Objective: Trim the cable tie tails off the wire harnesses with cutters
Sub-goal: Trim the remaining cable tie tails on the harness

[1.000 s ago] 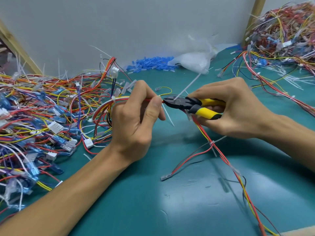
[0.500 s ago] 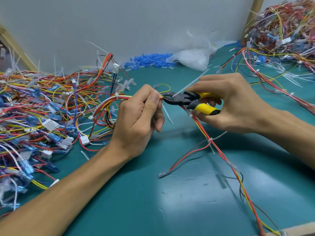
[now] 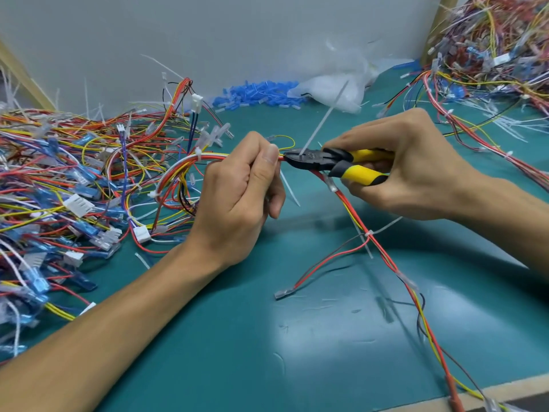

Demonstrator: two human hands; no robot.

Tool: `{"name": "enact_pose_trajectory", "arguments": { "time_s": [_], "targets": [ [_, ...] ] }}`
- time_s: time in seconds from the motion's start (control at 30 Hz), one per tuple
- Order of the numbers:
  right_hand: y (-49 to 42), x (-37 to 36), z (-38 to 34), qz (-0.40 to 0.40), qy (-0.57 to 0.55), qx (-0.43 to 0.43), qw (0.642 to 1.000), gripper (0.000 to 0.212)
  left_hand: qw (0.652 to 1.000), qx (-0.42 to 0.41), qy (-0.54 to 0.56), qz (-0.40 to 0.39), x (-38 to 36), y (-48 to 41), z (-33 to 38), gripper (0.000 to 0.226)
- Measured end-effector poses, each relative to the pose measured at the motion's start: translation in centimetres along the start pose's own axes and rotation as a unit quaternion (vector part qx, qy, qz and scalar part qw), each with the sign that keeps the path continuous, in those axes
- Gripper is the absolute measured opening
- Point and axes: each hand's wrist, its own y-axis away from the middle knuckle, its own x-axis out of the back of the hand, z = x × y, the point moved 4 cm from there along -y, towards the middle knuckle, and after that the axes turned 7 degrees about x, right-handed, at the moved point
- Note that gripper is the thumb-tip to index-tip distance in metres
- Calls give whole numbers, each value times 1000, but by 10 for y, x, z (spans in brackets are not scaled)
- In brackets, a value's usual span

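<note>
My left hand grips a red, yellow and white wire harness at mid-table, thumb pressed near the tie. My right hand holds yellow-handled cutters, whose black jaws sit against the harness just right of my left thumb. A white cable tie tail sticks up and back from the jaws. A second tail hangs down below my left fingers. The harness trails on toward the near right, with another tie on it.
A big pile of harnesses covers the left of the green mat. Another pile fills the far right corner. Blue terminal sleeves and a clear plastic bag lie by the back wall. The table edge runs near right.
Both hands have drifted slightly toward me with the harness. The cutter jaws have slid closer to the base of the upright tie tail.
</note>
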Motion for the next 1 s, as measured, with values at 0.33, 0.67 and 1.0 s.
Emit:
{"name": "enact_pose_trajectory", "arguments": {
  "time_s": [0.33, 0.67, 1.0],
  "targets": [
    [-2, 3, 3, -36, 66, 20, 997, 37, 999, -7, -39, 4, -1, 1, 3, 30],
    [0, -7, 4, -11, -18, -22, 1000, 28, 999, -8, -46, 20, -1, 1, 0, 31],
    [5, -13, 5, -30, -55, -67, 996, 30, 1000, -11, -17, 19, 0, 0, 1, 30]
  ]
}}
